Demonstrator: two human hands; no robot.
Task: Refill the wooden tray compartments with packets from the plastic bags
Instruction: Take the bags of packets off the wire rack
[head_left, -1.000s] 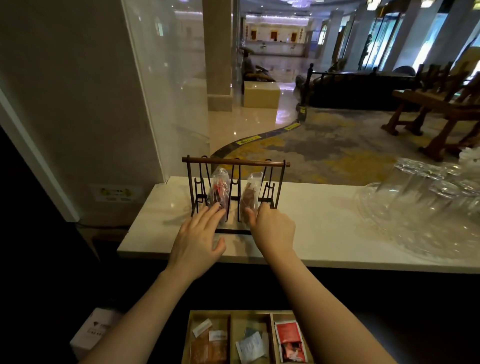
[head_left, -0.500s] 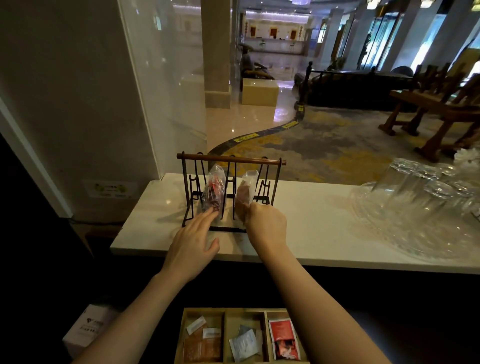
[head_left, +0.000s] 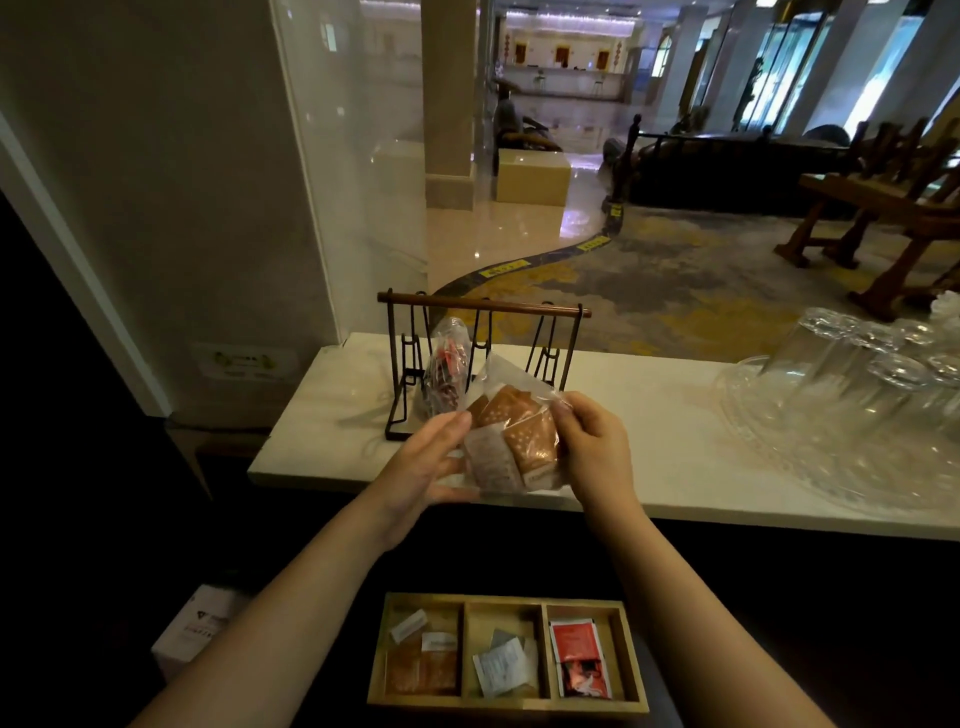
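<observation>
Head view: both hands, left hand (head_left: 427, 462) and right hand (head_left: 592, 447), grasped a plastic bag (head_left: 511, 436) of brown packets above the wooden tray (head_left: 506, 701); a loose grip risked spilling packets beside it.

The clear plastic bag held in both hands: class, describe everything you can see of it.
The clear plastic bag is thin, crinkled and see-through. Inside lie flat brown packets with pale dots and at least one whitish printed packet. It is held in the air above the front edge of the white counter, in front of the wire rack. The left hand supports its left side and underside; the right hand pinches its upper right edge. Its loose top flares upward.
</observation>
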